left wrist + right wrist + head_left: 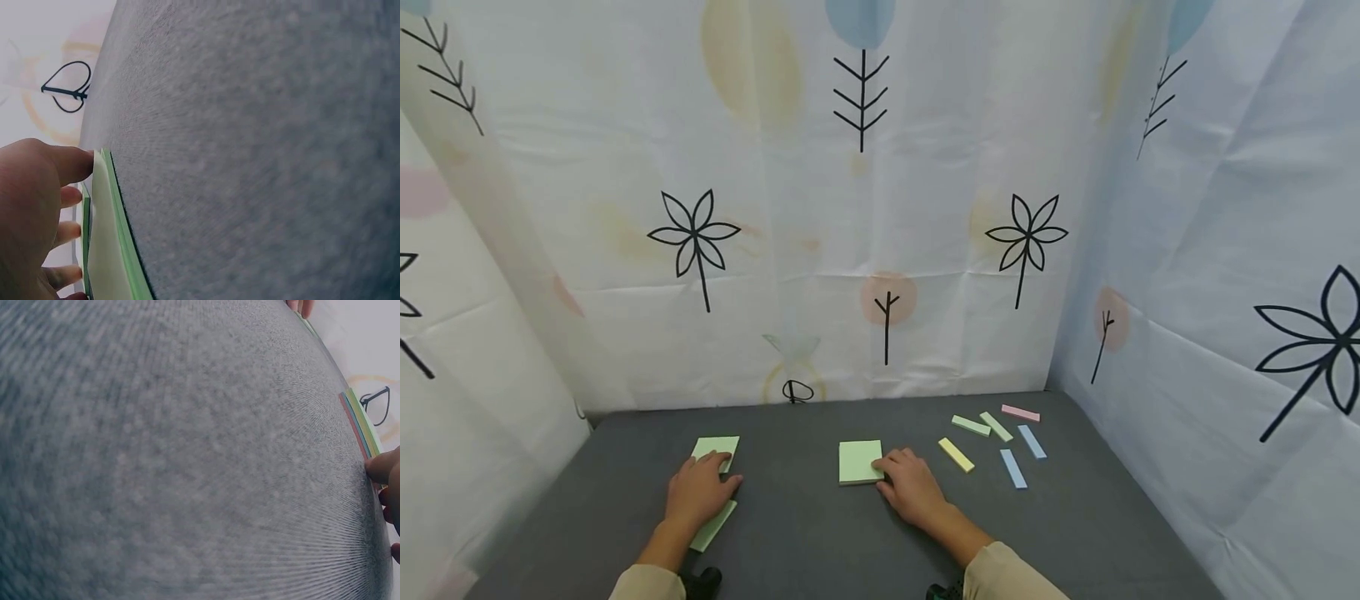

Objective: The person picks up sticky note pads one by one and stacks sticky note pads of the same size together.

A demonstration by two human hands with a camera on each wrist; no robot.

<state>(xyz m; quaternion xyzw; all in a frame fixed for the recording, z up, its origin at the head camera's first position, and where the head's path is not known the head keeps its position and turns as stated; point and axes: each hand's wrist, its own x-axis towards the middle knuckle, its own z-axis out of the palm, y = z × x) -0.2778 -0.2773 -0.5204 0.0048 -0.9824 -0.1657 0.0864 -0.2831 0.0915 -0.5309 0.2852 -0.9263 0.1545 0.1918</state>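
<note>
Two pale green sticky-note pads lie under and beside my left hand (696, 492). The fingers rest over the far green pad (715, 444), and the thumb is by the upper corner of the near green pad (713, 529); the palm hides parts of both. In the left wrist view the thumb (75, 164) meets the end of the near pad (109, 231). My right hand (913, 485) grips the right edge of a square sticky-note stack (859, 461), thumb at its near corner. From the right wrist, the stack (362, 425) shows red, blue, yellow and green layers.
Several narrow sticky strips lie to the right on the grey table (797, 525): a yellow strip (956, 455), a pink strip (1021, 413), blue ones such as the blue strip (1013, 468), and green ones. White patterned cloth (790, 317) encloses the back and sides.
</note>
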